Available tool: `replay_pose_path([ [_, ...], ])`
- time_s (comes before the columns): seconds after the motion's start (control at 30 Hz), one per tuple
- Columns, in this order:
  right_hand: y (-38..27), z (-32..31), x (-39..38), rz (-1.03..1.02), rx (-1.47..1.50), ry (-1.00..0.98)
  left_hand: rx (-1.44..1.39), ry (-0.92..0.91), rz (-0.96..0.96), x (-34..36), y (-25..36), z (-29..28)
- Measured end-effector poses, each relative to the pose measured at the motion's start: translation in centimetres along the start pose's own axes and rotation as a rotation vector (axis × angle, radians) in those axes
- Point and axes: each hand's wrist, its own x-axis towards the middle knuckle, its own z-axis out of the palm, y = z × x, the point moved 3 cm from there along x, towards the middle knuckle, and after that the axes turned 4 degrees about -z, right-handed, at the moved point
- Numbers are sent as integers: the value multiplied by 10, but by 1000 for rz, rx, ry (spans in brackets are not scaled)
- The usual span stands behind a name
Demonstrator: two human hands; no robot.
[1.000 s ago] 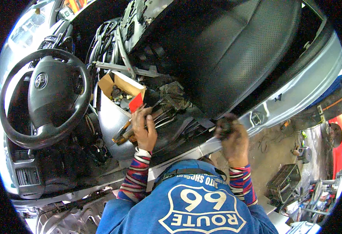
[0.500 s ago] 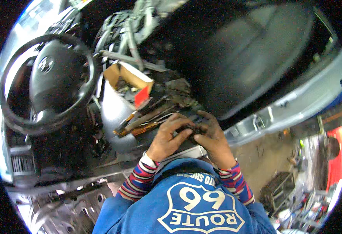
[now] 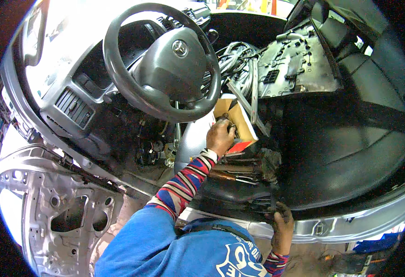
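My left hand (image 3: 221,137) reaches into an open cardboard box (image 3: 245,123) with a red flap. Its fingers are bent together over small dark parts inside; whatever they pinch is hidden. Low at the seat's door-side edge, my right hand (image 3: 283,226) curls around a small dark piece whose kind I cannot make out. Between the hands lie a screwdriver (image 3: 223,176) with an orange handle, other long tools and a crumpled greyish rag (image 3: 271,164).
A steering wheel (image 3: 114,51) stands left of the box. Behind it lie bundled cables (image 3: 239,53) and a silvery panel (image 3: 299,60). A black seat (image 3: 350,157) fills the right. At lower left is a bare metal door frame (image 3: 36,221); a silver sill (image 3: 350,226) runs along the front.
My hands, together over the dark piece before, have parted. The left has gone forward into the box; the right has moved toward the sill. The view has turned, showing more dashboard.
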Motion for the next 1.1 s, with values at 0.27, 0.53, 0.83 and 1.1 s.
replay_pose_path([
  [0.27, 7, -18, -11, 36, -12, 94, -50, 116, 24, -20, 9, 0],
  [0.53, -38, -59, -30, -406, 35, 629, -206, -152, 396, -129, 38, -29],
  [0.83, -104, -118, -29, -679, -447, 1151, -147, -288, 471, -156, 24, -11],
  [1.1, -95, -150, -11, -821, -523, 1030, -69, -221, 396, -157, 20, -8],
])
